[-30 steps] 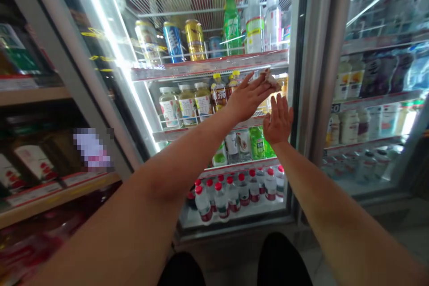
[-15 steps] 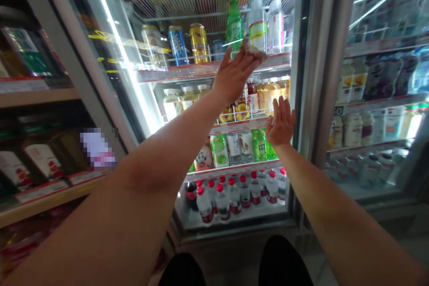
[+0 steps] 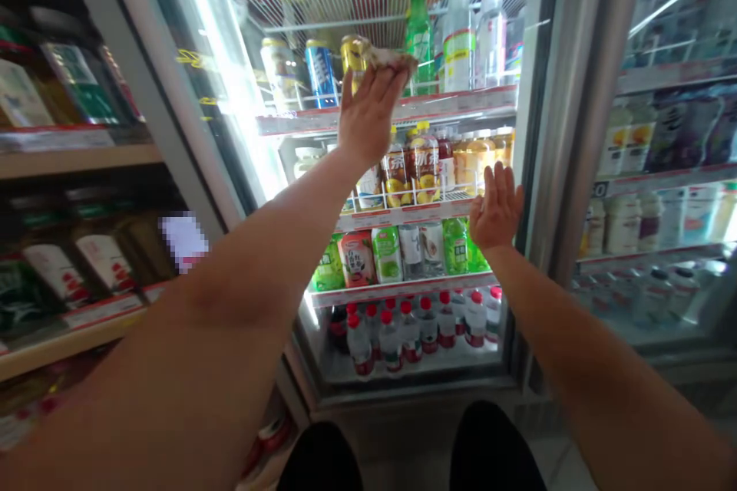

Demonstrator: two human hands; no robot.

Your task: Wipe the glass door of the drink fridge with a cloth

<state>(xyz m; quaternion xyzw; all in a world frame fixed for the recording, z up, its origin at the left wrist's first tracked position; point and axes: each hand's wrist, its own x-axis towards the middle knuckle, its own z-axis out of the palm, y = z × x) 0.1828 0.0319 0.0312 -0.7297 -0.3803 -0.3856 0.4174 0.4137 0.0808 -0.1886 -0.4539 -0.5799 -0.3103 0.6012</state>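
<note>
My left hand (image 3: 368,111) reaches up in front of a drinks fridge. Its fingers lie nearly flat over a crumpled, pale, stained cloth (image 3: 387,59), pressing it on the fridge's glass door. Behind the cloth stand a gold can (image 3: 351,54) and a green bottle (image 3: 419,38). Lower and to the right, my right hand (image 3: 496,207) rests with fingers up and palm against the glass, beside the door's metal frame (image 3: 556,192). It holds nothing. Shelves of drinks show through the glass behind both hands.
Red-capped water bottles (image 3: 390,341) fill the fridge's bottom shelf. On the left stands a wooden shelf (image 3: 74,161) with dark bottles. Another glass-fronted fridge (image 3: 662,245) is on the right. My dark-clothed knees (image 3: 319,460) show at the bottom.
My left hand has slid left across the glass with the cloth, from in front of the green bottle to the gold can. My right hand stays on the glass; the view has shifted slightly.
</note>
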